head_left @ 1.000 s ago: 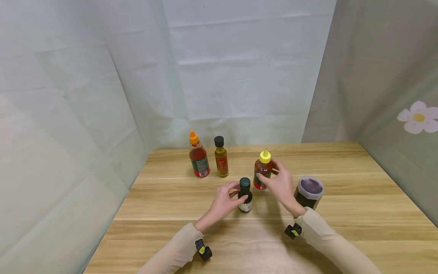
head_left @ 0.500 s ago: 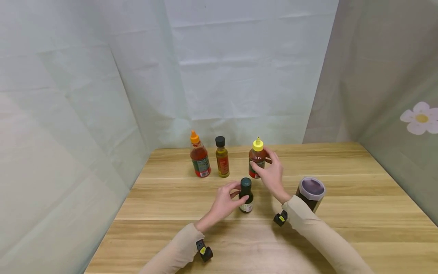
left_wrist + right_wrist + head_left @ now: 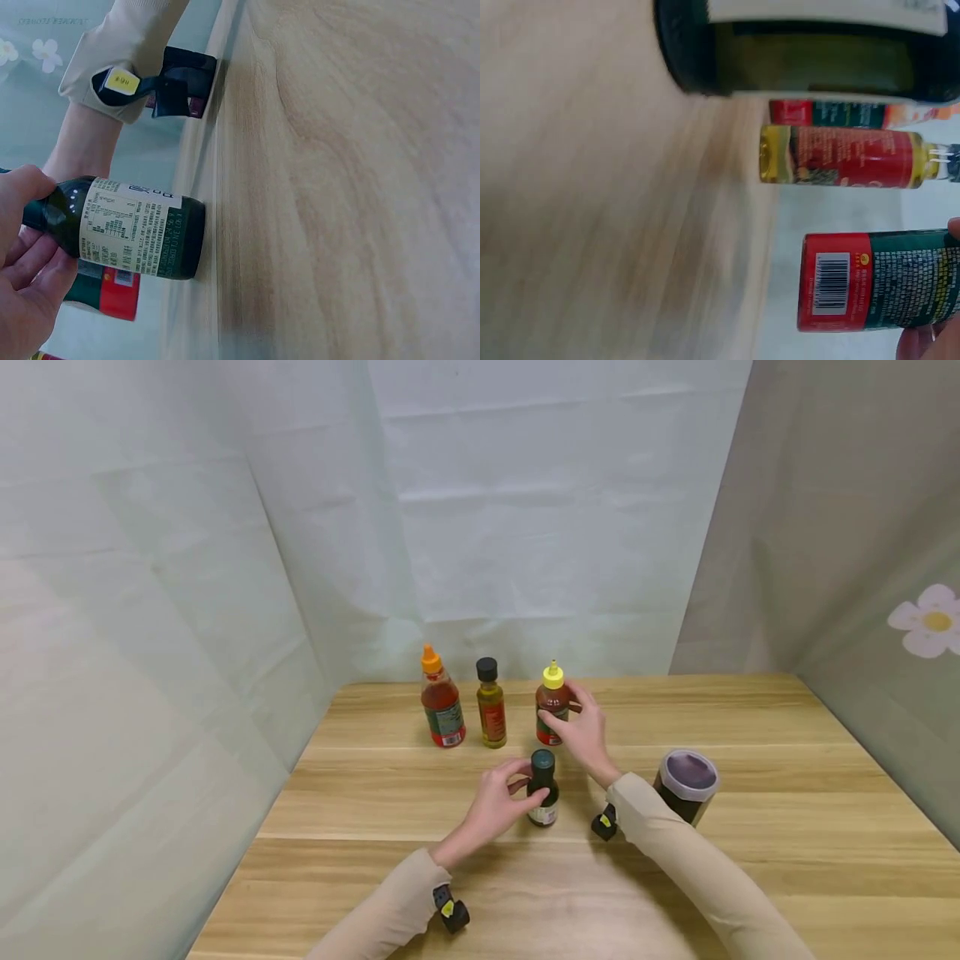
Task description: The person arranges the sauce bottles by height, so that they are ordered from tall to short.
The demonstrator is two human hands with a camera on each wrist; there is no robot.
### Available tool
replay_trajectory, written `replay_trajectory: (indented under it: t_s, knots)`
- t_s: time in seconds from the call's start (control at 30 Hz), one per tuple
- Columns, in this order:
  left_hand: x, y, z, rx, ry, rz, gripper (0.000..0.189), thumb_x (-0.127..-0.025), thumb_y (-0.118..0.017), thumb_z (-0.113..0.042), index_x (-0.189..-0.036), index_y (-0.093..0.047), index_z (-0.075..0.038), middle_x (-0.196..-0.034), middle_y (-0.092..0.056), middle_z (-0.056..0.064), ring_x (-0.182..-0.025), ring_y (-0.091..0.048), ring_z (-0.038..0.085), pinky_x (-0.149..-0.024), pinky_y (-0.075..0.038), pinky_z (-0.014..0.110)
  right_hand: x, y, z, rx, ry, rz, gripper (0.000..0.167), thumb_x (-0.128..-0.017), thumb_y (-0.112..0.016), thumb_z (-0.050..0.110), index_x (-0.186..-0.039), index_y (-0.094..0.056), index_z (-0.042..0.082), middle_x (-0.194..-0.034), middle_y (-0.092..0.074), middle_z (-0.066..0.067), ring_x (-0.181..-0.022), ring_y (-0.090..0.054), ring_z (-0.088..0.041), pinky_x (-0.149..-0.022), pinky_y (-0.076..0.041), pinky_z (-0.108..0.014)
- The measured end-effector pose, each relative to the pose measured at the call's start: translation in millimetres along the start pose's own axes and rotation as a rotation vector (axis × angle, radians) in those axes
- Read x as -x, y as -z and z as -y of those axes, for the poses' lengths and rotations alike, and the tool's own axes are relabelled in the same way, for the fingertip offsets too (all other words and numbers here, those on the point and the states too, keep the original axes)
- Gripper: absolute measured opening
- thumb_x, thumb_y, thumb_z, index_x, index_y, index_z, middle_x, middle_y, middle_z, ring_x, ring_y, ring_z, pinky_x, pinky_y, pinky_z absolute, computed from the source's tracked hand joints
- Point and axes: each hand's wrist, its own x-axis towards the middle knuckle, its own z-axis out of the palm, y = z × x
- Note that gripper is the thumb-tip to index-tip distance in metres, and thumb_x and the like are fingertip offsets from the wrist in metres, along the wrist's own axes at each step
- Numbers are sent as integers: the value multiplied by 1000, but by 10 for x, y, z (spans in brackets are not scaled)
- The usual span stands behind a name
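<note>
While left fingers (image 3: 54, 277) pinch dark bottle (image 3: 135, 227) — label (image 3: 120, 234) finely printed — right fingers (image 3: 581, 693) pinch yellow-capped bottle (image 3: 552, 700), barcode (image 3: 831, 283).

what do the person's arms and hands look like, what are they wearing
The beige sleeves are long. Strapped on each is a small black camera with a yellow label; dark marks show on the right one's label. The left hand and right hand wear no gloves.

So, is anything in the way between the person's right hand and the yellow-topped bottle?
Nothing visible is: the right hand is holding the yellow-topped bottle. The dark bottle, held by the left hand, stands nearer the person, not between them.
</note>
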Motion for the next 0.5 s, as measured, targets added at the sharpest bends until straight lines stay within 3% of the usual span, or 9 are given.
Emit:
replay_trajectory:
  t_s: [0.5]
  knots:
    - [0,0,-17,5,17,-3,29,-84,-71,2,-112,-65,4,-101,-65,18,-102,-64,31,-92,-57,41,-110,-134,-128,45,-74,96,60,-79,-79,14,-132,-54,2,-124,-62,-19,-113,-61,-33,-98,-53,-46]
